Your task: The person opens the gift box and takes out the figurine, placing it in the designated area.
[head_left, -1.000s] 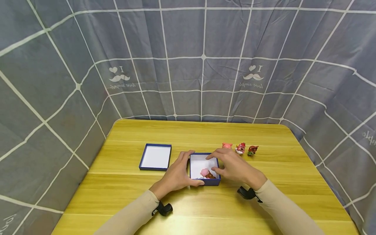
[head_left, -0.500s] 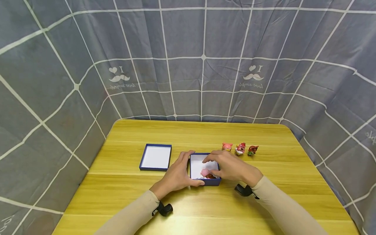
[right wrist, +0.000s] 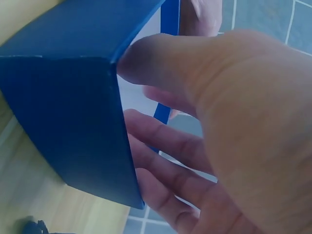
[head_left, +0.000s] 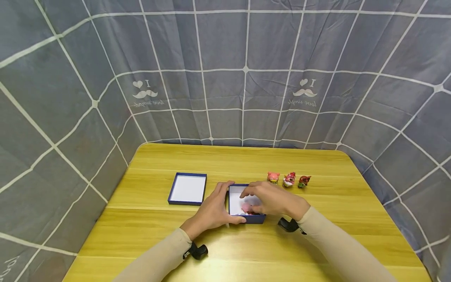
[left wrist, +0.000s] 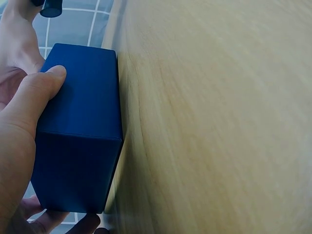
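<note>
- Shifted leftward and farther over the blue box (head_left: 255, 219), the right hand (head_left: 273, 199) now covers most of the dark reddish figure that showed plainly a second ago.
- Its thumb dips past the rim and its fingers bend into the mouth of the box; whether they pinch anything, I cannot tell.
- Left hand (head_left: 213, 207) grips the box, thumb on the near wall, fingers reaching round to the far left corner, much as before.
- Inside, near the front wall, the pink figure (head_left: 245, 207) lies just beside the right thumb.
- Crowding is the likely trouble: with figures this close to the wall, a blind pinch might slip or catch the wrong one.
- Should the right wrist knock the rim while the left hold slackens, the box could slide or tip.
- Beyond the right hand stand three small figures (head_left: 289, 179) in a row; a careless elbow or backward sweep might topple them.
- Left of the box lies the shallow lid (head_left: 184, 203), white inside facing up, on the wooden table (head_left: 123, 215).
</note>
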Available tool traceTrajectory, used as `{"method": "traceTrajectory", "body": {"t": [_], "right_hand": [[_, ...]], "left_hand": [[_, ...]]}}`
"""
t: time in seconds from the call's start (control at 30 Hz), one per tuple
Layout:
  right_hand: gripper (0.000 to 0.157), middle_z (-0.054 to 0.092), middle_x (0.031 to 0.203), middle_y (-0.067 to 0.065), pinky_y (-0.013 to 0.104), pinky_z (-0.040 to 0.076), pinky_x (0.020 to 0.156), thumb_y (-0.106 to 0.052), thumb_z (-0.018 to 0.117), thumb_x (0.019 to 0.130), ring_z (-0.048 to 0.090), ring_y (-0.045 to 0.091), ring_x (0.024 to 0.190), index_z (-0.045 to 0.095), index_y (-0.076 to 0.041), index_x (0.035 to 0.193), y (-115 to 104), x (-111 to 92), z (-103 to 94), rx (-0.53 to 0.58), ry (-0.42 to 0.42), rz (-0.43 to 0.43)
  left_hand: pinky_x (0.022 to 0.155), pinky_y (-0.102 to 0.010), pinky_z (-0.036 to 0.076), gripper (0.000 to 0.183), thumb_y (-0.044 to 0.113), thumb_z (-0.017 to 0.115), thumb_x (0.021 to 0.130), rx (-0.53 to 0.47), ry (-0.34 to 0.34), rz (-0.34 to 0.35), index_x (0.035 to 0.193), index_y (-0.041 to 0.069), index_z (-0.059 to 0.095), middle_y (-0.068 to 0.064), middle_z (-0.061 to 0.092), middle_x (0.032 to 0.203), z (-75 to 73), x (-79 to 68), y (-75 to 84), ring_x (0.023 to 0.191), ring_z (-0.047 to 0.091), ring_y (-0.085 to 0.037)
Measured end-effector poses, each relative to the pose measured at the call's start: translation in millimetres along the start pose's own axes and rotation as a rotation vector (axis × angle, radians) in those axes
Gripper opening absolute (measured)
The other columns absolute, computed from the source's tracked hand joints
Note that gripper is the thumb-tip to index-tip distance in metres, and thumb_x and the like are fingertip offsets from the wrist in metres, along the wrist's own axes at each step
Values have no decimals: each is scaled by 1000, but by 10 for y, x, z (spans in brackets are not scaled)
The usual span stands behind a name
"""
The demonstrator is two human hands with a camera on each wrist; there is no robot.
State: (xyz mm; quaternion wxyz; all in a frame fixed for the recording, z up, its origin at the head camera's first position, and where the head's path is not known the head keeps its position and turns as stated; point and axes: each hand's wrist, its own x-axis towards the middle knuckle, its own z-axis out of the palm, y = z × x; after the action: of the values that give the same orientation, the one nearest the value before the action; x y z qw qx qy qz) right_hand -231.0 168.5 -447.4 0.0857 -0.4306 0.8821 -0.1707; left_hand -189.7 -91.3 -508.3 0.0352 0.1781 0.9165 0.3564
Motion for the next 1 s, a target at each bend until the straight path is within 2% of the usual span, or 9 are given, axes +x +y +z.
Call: {"method": "traceTrajectory", "body": {"t": [0.13, 0.47, 0.77, 1.0], "right_hand": [[33, 82, 134, 9, 43, 66, 98, -22, 88, 107, 80, 25, 114, 82, -11, 137, -19, 39, -15, -15, -28, -3], [31, 85, 128, 9, 32, 62, 88, -14, 88, 104, 75, 18, 97, 83, -9, 135, -30, 149, 15, -3, -74, -36], [31, 86, 120, 10, 27, 61, 84, -9, 90, 102, 75, 16, 93, 84, -7, 132, -31, 182, 53, -3, -79, -52], [29, 86, 117, 9, 27, 61, 83, -9, 90, 101, 75, 14, 91, 85, -7, 130, -40, 189, 84, -7, -77, -54]], "left_hand": [[110, -53, 62, 129, 69, 103, 79, 4, -2, -6, 179, 22, 37, -8, 52, 171, -12, 0, 9, 133, 70, -30], [108, -51, 62, 129, 69, 103, 79, 2, 4, 4, 178, 19, 38, -9, 54, 169, -36, -19, 16, 131, 69, -28], [107, -48, 61, 129, 70, 103, 78, 15, -9, -8, 178, 23, 38, -8, 55, 166, -36, -41, 11, 129, 68, -26], [104, -49, 62, 130, 71, 102, 79, 19, -4, 11, 178, 18, 38, -11, 56, 164, -29, -53, -9, 127, 69, -26]]}}
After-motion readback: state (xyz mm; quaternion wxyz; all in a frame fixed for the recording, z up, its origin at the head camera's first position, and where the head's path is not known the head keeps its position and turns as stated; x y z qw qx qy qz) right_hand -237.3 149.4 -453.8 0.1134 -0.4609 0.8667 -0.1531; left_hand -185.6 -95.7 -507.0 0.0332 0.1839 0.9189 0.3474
